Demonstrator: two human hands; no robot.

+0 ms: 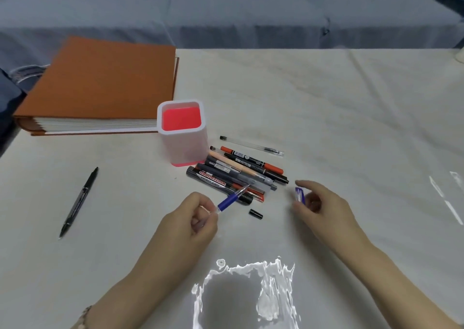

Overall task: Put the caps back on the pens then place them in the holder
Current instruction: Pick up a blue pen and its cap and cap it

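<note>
Grey-blue sofa (226, 15) runs across 12 o'clock, behind everything. A table (351, 102) under a white cloth fills the rest of the view. An orange binder (100, 82) lies flat at 10 o'clock on the table, closed, page edges facing the camera.

Left hand (190, 223) comes in from 7 o'clock, fingers curled and clamped on the back end of a blue pen (229, 199). The uncapped tip points toward 1 o'clock and hangs over the pile. Right hand (324, 208) comes in from 5 o'clock, thumb and fingers pinching a blue cap (299, 195). Cap and pen tip are apart (clear gap between them).

The holder (184, 145) stands upright near table centre, white walls and red inside, its far corner just beside the binder's near edge. A pile of pens (241, 173) lies at the holder's 4 o'clock, just beside its base, all roughly parallel. The pile has a whiteboard marker (213, 180) on its near side. A clear pen (251, 146) lies slightly apart at the pile's 12 o'clock.

A lone black pen (79, 202) lies at the holder's 8 o'clock, well apart from the pile. A loose black cap (255, 214) sits on the cloth at the pile's 6 o'clock, between the two hands.
</note>
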